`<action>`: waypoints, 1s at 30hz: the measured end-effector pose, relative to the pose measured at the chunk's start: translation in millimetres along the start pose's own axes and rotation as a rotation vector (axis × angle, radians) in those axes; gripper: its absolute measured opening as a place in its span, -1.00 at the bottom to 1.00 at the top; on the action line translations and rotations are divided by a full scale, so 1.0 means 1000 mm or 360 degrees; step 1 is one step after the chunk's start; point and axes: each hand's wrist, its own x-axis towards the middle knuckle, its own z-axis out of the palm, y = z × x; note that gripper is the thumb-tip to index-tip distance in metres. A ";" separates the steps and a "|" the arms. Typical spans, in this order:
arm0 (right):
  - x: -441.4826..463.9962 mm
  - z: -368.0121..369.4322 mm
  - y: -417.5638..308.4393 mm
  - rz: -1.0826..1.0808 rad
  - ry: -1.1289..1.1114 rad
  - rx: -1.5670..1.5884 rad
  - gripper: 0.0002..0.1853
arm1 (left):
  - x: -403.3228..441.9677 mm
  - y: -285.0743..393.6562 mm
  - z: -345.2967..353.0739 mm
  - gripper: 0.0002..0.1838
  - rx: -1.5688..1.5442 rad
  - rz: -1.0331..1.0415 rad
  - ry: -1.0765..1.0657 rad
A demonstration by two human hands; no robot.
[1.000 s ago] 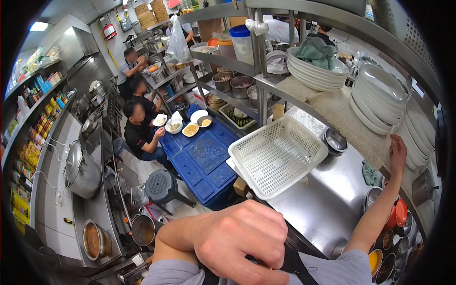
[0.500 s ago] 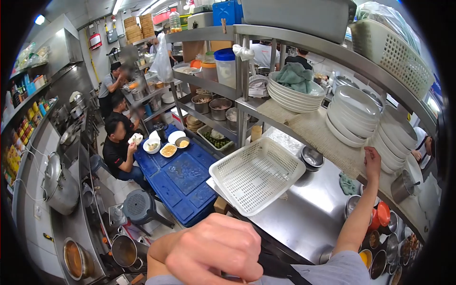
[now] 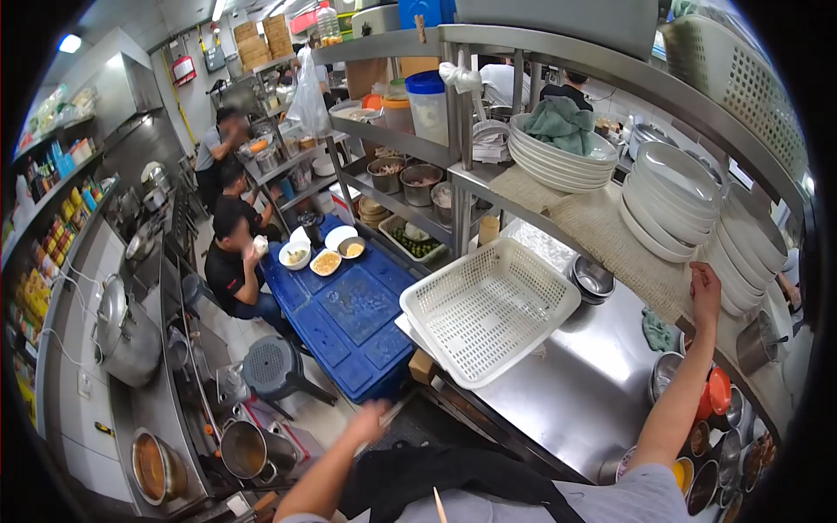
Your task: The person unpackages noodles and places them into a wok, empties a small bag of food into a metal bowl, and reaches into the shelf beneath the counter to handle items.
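My right hand (image 3: 704, 288) rests at the edge of the cloth-covered shelf (image 3: 602, 231), just below a stack of white plates (image 3: 667, 209), its fingers curled; whether it holds anything is hidden. Low in front of my body, my left hand (image 3: 370, 423) is smeared by motion, so its fingers cannot be made out. A thin wooden stick (image 3: 439, 504) shows at the bottom edge against my apron (image 3: 445, 475). The white perforated basket (image 3: 488, 309) sits on the steel counter (image 3: 567, 392), between my two hands.
People sit and stand by the blue table (image 3: 349, 305), which bears bowls of food. A grey stool (image 3: 279, 366) stands beside it. Green cloths (image 3: 656, 331), metal bowls (image 3: 593, 277) and pots lie at the right; a large lidded pot (image 3: 126, 331) is at the left.
My left hand has dropped away from near the camera, down and to the left. My right hand stays at the shelf edge. The seated person's hand is now nearer the face.
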 end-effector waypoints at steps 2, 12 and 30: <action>0.000 0.002 -0.004 0.0009 -0.0009 0.0033 -0.83 | -0.094 -0.002 0.056 -0.40 -0.0185 -0.0015 -0.0490; 0.005 0.006 -0.011 0.0092 -0.0154 -0.0098 -0.84 | -0.172 -0.025 0.107 -0.35 -0.0120 0.0233 -0.0766; -0.001 0.005 -0.014 0.0082 -0.0116 -0.0021 -0.83 | -0.129 -0.044 0.124 -0.22 -0.0275 0.0426 -0.0976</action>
